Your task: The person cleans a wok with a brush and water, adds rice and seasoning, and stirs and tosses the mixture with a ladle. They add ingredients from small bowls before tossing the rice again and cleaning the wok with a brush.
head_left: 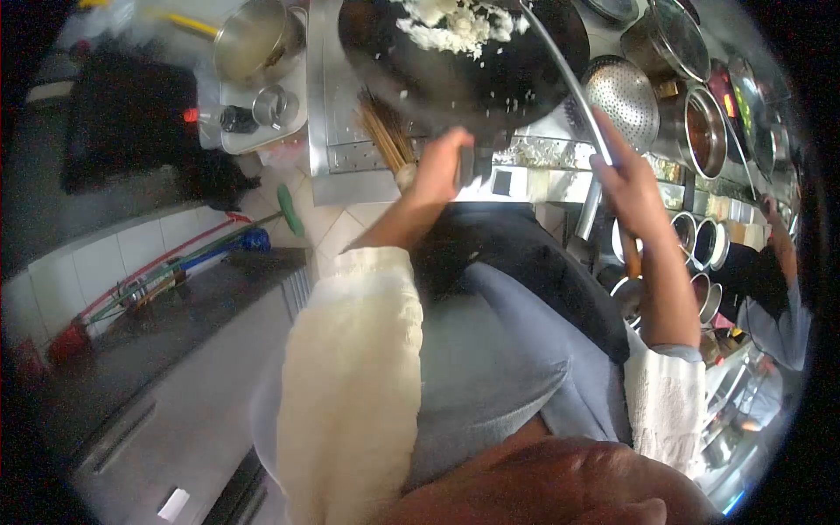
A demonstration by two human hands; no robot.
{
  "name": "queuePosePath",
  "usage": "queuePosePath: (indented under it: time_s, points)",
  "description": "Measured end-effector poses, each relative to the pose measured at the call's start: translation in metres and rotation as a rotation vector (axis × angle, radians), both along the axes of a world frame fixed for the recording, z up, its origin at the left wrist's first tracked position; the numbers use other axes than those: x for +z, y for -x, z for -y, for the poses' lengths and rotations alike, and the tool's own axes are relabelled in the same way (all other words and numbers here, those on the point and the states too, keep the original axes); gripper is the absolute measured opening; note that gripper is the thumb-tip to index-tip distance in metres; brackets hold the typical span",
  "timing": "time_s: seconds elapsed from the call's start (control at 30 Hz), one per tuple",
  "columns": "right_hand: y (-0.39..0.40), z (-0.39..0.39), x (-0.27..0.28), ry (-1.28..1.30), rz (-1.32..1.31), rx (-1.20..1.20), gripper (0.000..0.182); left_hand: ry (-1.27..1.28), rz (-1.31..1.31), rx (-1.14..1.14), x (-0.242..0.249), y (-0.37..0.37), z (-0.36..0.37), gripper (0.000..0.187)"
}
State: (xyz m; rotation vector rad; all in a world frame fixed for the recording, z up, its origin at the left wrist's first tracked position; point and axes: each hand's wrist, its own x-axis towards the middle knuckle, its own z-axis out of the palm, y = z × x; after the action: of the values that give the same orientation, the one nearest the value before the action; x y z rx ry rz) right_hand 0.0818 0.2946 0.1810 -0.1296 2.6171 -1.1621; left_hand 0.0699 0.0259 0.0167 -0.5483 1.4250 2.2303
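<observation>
A black wok point(437, 83) sits on the steel stove at the top, with white rice point(464, 26) inside and loose grains on its near wall. My left hand point(440, 164) is closed round the wok's handle at its near side. My right hand point(628, 188) is closed on the shaft of a long metal ladle point(564, 70), whose upper end reaches into the wok near the rice. The ladle's wooden end point(630, 255) shows below my right hand. A bamboo brush point(385, 136) lies just left of my left hand.
A perforated strainer point(621, 103) and metal pots point(703, 131) stand right of the wok. At the upper left, a tray point(293, 127) holds a pot point(254, 42) and small cups. Another person's arm point(781, 241) shows at the far right.
</observation>
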Motion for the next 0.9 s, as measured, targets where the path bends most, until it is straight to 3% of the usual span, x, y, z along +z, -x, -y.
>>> queuePosePath:
  time_s: [0.03, 0.07, 0.13, 0.2, 0.23, 0.27, 0.33, 0.37, 0.4, 0.43, 0.47, 0.5, 0.57, 0.6, 0.63, 0.73, 0.8, 0.87, 0.9]
  points:
    - [0.004, -0.001, 0.014, 0.04, 0.066, -0.007, 0.061, -0.208, 0.272, 0.126, 0.047, 0.017, -0.005, 0.017]
    - [0.004, -0.002, 0.027, 0.08, 0.137, -0.014, 0.06, -0.191, 0.283, 0.077, 0.027, 0.037, -0.004, 0.018]
    - [-0.001, -0.001, 0.051, -0.088, 0.173, -0.001, 0.062, -0.091, 0.323, 0.101, 0.072, 0.028, -0.007, 0.019]
    - [-0.007, -0.001, 0.063, -0.384, 0.248, 0.193, 0.064, -0.274, 0.252, 0.218, 0.036, 0.023, -0.016, 0.022]
    - [-0.006, 0.005, 0.053, -0.351, 0.154, 0.268, 0.068, -0.246, 0.237, 0.235, 0.037, 0.023, -0.02, 0.023]
    - [0.004, 0.021, 0.051, -0.458, 0.314, 0.252, 0.067, -0.243, 0.248, 0.22, 0.031, 0.03, -0.018, 0.023]
    - [0.029, 0.035, -0.008, -0.504, 0.268, 0.219, 0.066, -0.098, 0.227, 0.006, 0.014, 0.044, -0.003, 0.024]
    - [0.026, 0.038, -0.031, -0.502, 0.274, 0.222, 0.066, -0.133, 0.232, 0.029, 0.032, 0.04, 0.0, 0.023]
    - [0.027, 0.039, -0.05, -0.431, 0.095, 0.166, 0.065, -0.134, 0.229, 0.029, 0.017, 0.023, 0.003, 0.023]
    - [0.037, 0.039, -0.056, -0.359, -0.095, 0.112, 0.064, 0.038, 0.106, -0.009, -0.015, 0.002, 0.009, 0.024]
    - [0.032, 0.044, -0.039, -0.306, -0.039, 0.042, 0.063, 0.129, 0.036, -0.009, -0.013, -0.006, 0.01, 0.025]
    - [0.029, 0.032, -0.048, -0.211, -0.263, 0.063, 0.062, 0.224, -0.03, -0.008, -0.011, -0.013, 0.012, 0.027]
    - [0.016, 0.021, -0.033, 0.173, -0.122, -0.081, 0.061, 0.327, -0.02, -0.141, -0.021, -0.013, 0.017, 0.028]
    - [0.011, 0.022, -0.001, 0.446, 0.249, -0.262, 0.06, 0.258, 0.181, -0.189, -0.015, 0.009, 0.021, 0.033]
    - [0.016, 0.021, 0.011, 0.637, 0.3, -0.245, 0.058, 0.265, 0.113, -0.181, 0.01, 0.025, 0.019, 0.034]
    - [0.058, 0.005, 0.011, 0.959, 0.479, -0.227, 0.054, -0.029, 0.334, -0.113, 0.009, 0.072, 0.022, 0.037]
    - [0.105, -0.003, -0.032, 0.834, 0.583, -0.126, 0.054, 0.158, 0.325, -0.056, 0.029, 0.079, 0.018, 0.032]
    - [0.138, 0.005, -0.059, 0.389, 0.541, -0.06, 0.055, -0.056, 0.292, -0.125, -0.001, 0.085, 0.02, 0.032]
    - [0.146, 0.014, -0.053, 0.349, 0.537, -0.076, 0.055, 0.007, 0.258, -0.046, 0.014, 0.079, 0.017, 0.028]
